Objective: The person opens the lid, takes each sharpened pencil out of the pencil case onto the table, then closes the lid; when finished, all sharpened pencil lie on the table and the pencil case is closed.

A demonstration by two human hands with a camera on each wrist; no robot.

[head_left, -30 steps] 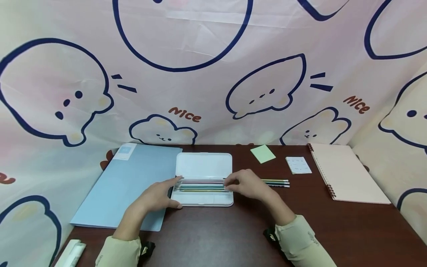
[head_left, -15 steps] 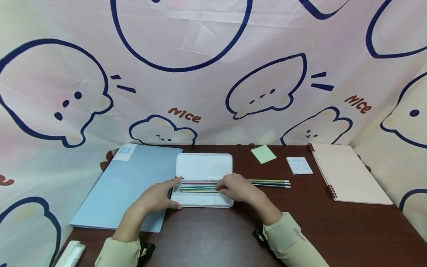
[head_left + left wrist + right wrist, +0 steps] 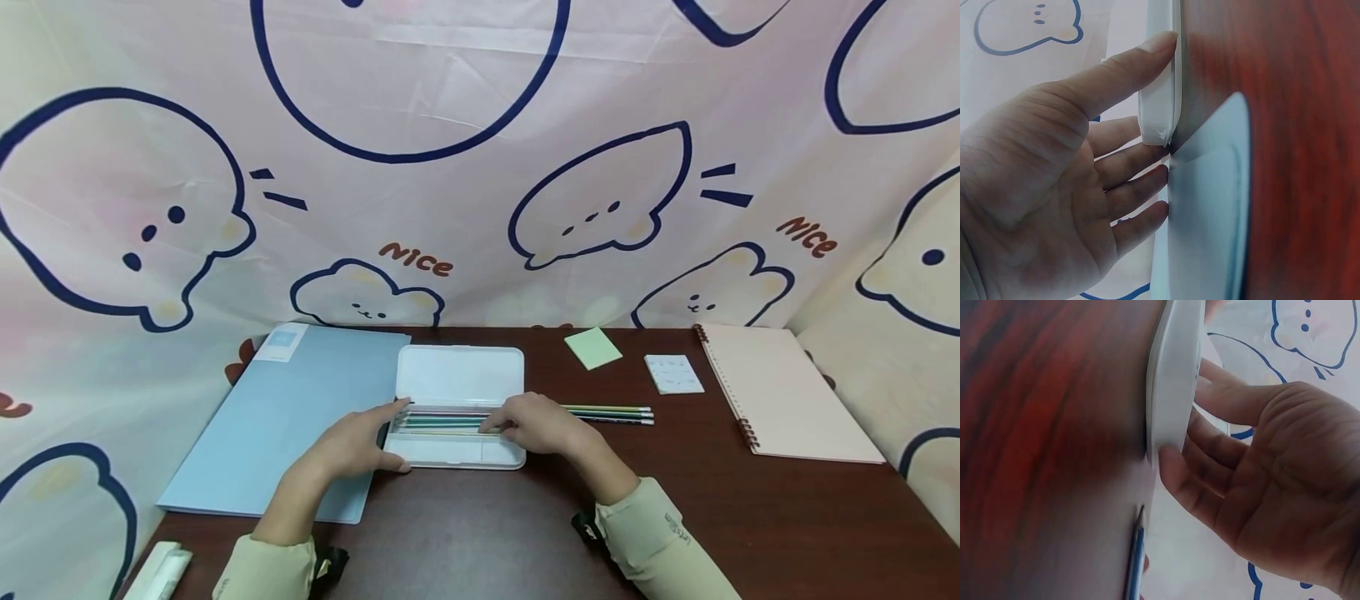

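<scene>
The white pencil case (image 3: 460, 373) lies open on the table with several pencils (image 3: 438, 419) side by side in its tray. My left hand (image 3: 352, 446) grips the case's left end, thumb (image 3: 1157, 53) on the front wall and the other fingers behind and beside the end. My right hand (image 3: 536, 423) reaches over the right end, fingertips down among the pencils; whether they pinch one I cannot tell. In the right wrist view its little finger (image 3: 1174, 465) touches the end of the case (image 3: 1175, 381). Several more pencils (image 3: 615, 414) lie just right of the case.
A blue folder (image 3: 300, 417) lies at left, partly under the case's left end. Green sticky notes (image 3: 593, 347) and a white notepad (image 3: 673, 374) sit at the back right, near a spiral notebook (image 3: 787, 392). A white object (image 3: 159, 571) is at the near left corner.
My right hand has moved a little left, its fingertips now deeper over the pencils in the case. The left hand stays at the case's left end.
</scene>
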